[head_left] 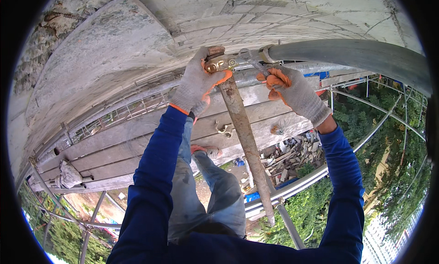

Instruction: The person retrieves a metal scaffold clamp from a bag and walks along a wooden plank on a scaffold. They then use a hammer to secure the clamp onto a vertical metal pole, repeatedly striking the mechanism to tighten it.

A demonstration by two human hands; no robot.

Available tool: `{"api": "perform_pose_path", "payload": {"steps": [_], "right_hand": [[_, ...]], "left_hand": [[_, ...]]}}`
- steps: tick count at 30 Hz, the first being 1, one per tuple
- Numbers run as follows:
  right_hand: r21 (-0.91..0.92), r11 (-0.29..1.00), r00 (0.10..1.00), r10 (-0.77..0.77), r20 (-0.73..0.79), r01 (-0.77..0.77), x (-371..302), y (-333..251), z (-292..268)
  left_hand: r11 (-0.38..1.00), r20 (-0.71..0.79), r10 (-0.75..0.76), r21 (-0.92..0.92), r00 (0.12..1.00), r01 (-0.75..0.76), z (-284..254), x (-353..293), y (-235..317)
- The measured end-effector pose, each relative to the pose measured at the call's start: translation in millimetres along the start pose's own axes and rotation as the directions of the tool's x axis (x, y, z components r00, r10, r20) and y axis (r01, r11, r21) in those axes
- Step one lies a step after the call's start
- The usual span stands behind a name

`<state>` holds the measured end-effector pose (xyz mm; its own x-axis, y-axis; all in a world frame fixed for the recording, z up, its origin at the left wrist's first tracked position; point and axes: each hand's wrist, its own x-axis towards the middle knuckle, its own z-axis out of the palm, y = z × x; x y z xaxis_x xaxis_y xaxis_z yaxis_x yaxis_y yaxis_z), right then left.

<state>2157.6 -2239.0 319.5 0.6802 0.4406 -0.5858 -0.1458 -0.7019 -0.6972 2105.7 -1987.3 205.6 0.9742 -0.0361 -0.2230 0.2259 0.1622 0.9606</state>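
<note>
My left hand [195, 83], in a grey knit glove with orange palm, is closed around a gold-coloured scaffold coupler [220, 64]. The coupler sits at the top end of a rusty, mortar-stained scaffold tube [244, 131], which slants down between my arms. Just right of the coupler, my right hand [288, 88], gloved the same way, has its fingers curled around a thin grey tool with a rounded end, apparently a spanner [257, 64]. Motion blurs it somewhat. Another clamp [265, 54] encircles the thick grey pipe [347, 53] at upper right.
I stand on wooden scaffold planks [119, 147] beside a rough concrete wall [201, 17]. A loose coupler [224, 128] lies by my feet, and a whitish sack [69, 175] at far left. Scaffold rails [292, 186] border the planks; rubble [292, 156] and trees are far below.
</note>
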Motion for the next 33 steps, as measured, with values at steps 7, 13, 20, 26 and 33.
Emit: {"api": "perform_pose_path", "payload": {"steps": [7, 13, 20, 26, 33], "right_hand": [[-0.6, 0.738, 0.866, -0.479, -0.143, 0.309, 7, -16, 19], [-0.494, 0.824, 0.917, -0.38, -0.119, 0.277, 12, -3, 33], [-0.793, 0.509, 0.801, -0.597, -0.045, 0.335, 33, -13, 28], [-0.881, 0.353, 0.81, -0.584, 0.055, 0.314, 27, -31, 16], [-0.875, 0.325, 0.833, -0.534, 0.142, 0.358, 38, -41, 11]], "left_hand": [[0.972, 0.044, -0.035, 0.232, 0.998, 0.024, -8, -2, 5], [0.978, -0.046, 0.036, 0.209, 0.998, -0.026, -15, -15, -4], [0.983, 0.028, -0.02, 0.181, 0.999, 0.014, -14, -18, 10], [0.961, 0.048, -0.057, 0.274, 0.997, 0.042, -26, -21, 9], [0.988, 0.099, -0.033, 0.155, 0.995, 0.017, -28, -20, 11]]}}
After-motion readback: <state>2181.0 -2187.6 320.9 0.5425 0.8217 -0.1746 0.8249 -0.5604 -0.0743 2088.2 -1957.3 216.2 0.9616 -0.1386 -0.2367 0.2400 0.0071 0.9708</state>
